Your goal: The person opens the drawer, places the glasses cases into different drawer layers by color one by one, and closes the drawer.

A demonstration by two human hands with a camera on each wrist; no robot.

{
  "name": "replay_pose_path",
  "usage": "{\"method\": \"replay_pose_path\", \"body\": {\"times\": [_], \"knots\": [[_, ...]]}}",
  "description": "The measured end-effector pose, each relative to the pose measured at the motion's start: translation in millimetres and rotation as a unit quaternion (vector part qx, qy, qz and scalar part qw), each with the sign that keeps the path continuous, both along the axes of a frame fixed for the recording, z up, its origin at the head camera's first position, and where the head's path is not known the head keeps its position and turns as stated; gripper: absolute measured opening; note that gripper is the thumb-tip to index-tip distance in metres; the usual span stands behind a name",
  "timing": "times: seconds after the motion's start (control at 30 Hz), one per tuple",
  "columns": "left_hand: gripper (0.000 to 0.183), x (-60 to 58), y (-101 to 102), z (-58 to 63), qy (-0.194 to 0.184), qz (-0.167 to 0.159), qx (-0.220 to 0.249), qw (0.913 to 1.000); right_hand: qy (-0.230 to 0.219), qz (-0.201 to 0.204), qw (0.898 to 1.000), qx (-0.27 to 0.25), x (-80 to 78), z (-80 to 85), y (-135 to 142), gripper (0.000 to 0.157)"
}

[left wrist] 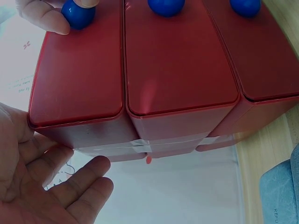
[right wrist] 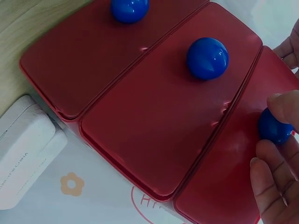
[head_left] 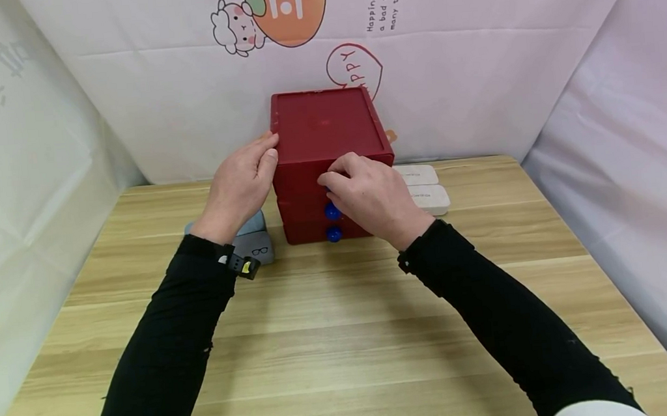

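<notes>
A red box with three stacked drawers stands at the back of the table, a round blue knob on each drawer front. My right hand pinches the top drawer's knob between thumb and fingers. The middle knob and bottom knob are untouched. Against the box's upper left side lies my left hand, its fingers fairly straight. In the left wrist view, all three drawer fronts sit flush with the box.
Left of the box, partly behind my left wrist, lie a grey case with a glasses drawing and a blue case. Two white cases lie to its right. A printed white cloth hangs behind the wooden table.
</notes>
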State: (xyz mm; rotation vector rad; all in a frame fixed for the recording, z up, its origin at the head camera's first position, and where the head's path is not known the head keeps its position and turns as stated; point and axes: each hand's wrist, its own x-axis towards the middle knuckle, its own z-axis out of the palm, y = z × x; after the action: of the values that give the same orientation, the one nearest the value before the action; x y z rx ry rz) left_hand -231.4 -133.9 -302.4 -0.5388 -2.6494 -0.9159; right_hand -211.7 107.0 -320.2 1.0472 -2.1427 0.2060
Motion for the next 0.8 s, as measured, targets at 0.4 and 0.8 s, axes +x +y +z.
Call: {"method": "replay_pose_path", "body": {"times": [0.4,0.8], "knots": [[0.059,0.5,0.1,0.4,-0.001,0.002,-0.003,1.0000,0.042,-0.011,0.999,-0.003,1.7,-7.2,-0.3,0.031],[0.059,0.5,0.2,0.2,0.000,-0.002,0.003,1.0000,0.028,-0.015,0.999,-0.002,4.0,-9.1,1.7,0.036]]}}
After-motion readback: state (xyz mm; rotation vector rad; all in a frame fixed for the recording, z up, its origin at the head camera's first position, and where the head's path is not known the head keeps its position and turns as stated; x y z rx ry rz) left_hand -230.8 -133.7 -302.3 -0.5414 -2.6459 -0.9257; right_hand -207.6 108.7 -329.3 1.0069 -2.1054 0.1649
